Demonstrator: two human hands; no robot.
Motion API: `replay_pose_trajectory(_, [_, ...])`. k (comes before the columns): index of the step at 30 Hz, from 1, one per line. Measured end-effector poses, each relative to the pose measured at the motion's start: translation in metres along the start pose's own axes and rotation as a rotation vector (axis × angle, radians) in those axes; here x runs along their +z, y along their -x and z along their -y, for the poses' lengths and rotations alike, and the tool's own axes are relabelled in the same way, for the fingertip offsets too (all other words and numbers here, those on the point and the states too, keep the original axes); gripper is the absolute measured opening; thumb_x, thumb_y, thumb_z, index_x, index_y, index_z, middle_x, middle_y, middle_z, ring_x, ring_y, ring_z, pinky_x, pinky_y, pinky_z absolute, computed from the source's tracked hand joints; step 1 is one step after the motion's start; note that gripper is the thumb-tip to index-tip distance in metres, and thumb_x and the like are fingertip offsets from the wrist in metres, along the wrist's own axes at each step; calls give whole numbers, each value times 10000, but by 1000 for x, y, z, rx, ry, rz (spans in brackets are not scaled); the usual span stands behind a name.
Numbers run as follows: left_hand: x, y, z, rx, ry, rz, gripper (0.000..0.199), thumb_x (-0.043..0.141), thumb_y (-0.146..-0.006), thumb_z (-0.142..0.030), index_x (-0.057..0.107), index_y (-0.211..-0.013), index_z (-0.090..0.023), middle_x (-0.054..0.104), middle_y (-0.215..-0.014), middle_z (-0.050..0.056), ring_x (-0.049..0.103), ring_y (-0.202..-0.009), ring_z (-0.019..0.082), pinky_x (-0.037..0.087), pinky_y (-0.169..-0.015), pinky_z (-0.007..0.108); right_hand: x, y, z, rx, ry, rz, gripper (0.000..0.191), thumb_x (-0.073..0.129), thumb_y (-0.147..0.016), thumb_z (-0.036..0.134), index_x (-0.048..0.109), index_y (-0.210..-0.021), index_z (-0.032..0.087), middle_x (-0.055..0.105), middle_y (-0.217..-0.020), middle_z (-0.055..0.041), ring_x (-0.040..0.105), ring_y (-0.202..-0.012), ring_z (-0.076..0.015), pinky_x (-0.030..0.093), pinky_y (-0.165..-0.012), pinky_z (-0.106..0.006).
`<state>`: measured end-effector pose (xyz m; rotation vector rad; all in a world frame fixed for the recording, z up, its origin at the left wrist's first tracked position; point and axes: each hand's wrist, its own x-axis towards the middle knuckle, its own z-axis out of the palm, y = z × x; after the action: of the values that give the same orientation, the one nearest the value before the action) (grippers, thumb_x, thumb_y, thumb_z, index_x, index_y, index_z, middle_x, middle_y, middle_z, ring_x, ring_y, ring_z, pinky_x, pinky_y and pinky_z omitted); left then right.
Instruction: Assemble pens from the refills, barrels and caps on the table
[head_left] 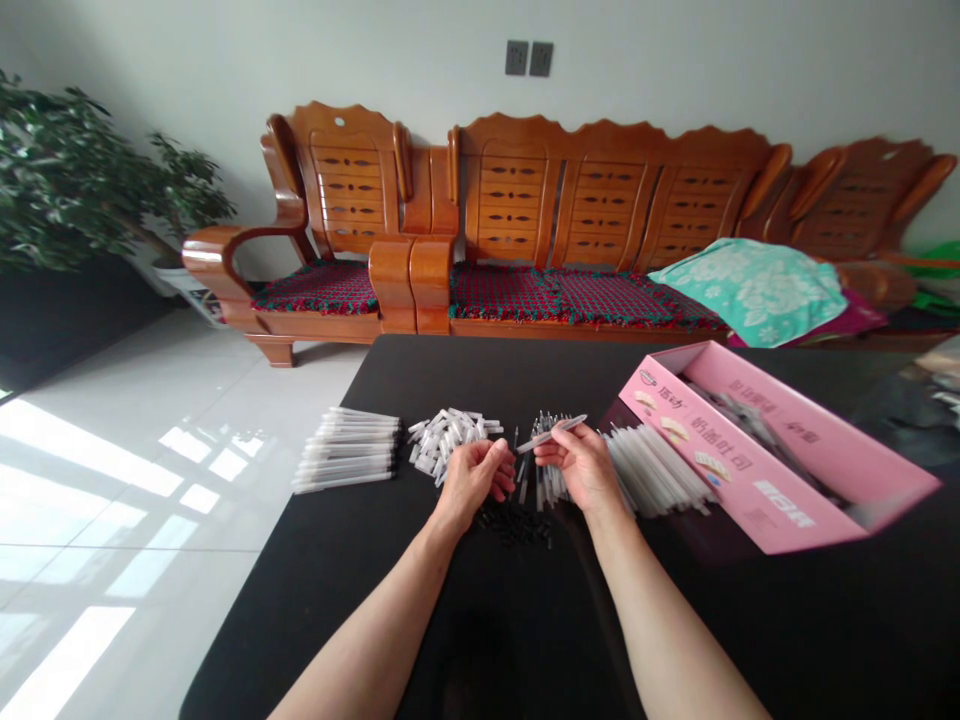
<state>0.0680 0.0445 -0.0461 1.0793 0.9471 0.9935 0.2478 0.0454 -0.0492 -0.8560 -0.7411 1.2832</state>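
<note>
My right hand point(581, 465) pinches a translucent white pen barrel point(551, 434), slanted up to the right above the table. Beside it my left hand point(474, 478) is closed, thumb against fingers, close to the barrel's lower end; what it may hold is too small to tell. Under and between the hands lie thin pen refills point(551, 482) with dark tips, partly hidden. Just left of them is a heap of white pen caps point(446, 435). Small black pieces point(517, 525) are scattered in front of my left hand. More pen barrels point(660, 470) lie in a stack at the right.
Capped pens point(349, 450) lie in a row at the black table's point(322, 600) left side. A pink box point(750, 470) with things inside stands at the right. Behind are a wooden sofa point(510, 190) and a turquoise cloth point(757, 285); plants point(82, 180) stand at the left.
</note>
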Motion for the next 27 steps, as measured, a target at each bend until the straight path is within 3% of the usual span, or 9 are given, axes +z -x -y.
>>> replay_pose_trajectory(4, [0, -1, 2, -13, -40, 43, 440, 687, -766, -543, 653, -733, -105, 648, -600, 51, 579, -422, 109, 365, -323, 166, 1, 1, 0, 5, 18, 15, 220, 802, -709, 276, 634, -794, 164, 765, -705, -70, 730, -566, -197, 610, -494, -254])
replay_pose_trajectory(8, [2, -1, 1, 5, 0, 5, 364, 771, -697, -456, 625, -702, -123, 639, -560, 30, 564, -417, 101, 406, -362, 173, 2, 1, -1, 5, 22, 16, 230, 805, -710, 286, 630, -801, 167, 763, -701, -63, 730, -563, -197, 611, -496, -253])
replay_pose_trajectory(11, [2, -1, -1, 19, 17, -18, 374, 815, -654, -426, 633, -786, -126, 619, -528, 5, 565, -420, 106, 427, -376, 175, 2, 1, -1, 2, 18, 18, 235, 806, -709, 288, 628, -803, 166, 762, -699, -62, 732, -565, -198, 611, -497, -253])
replay_pose_trajectory(17, [1, 0, 2, 2, -71, 36, 476, 631, -802, -577, 645, -726, -107, 634, -582, 53, 569, -403, 110, 350, -301, 164, 3, 2, 1, 7, 29, 22, 228, 801, -708, 285, 628, -793, 164, 766, -709, -76, 729, -565, -196, 609, -499, -255])
replay_pose_trajectory(21, [1, -1, 3, 38, -52, 11, 366, 764, -718, -460, 618, -710, -125, 608, -524, 13, 537, -388, 89, 386, -338, 155, 4, 2, 1, 10, 44, 25, 210, 793, -714, 278, 632, -791, 169, 764, -703, -67, 725, -557, -193, 606, -494, -255])
replay_pose_trajectory(24, [0, -1, 2, 65, -21, -27, 403, 824, -654, -415, 639, -870, -130, 620, -557, -7, 559, -413, 99, 414, -356, 159, 3, 2, 1, 7, 40, 18, 216, 797, -706, 277, 631, -795, 169, 763, -698, -63, 725, -557, -195, 607, -496, -259])
replay_pose_trajectory(27, [0, 1, 1, 59, -82, -2, 446, 681, -775, -549, 660, -883, -116, 637, -612, 27, 564, -404, 103, 381, -315, 161, 3, 2, 1, 7, 39, 14, 226, 802, -698, 280, 629, -792, 168, 764, -701, -68, 725, -556, -198, 607, -494, -261])
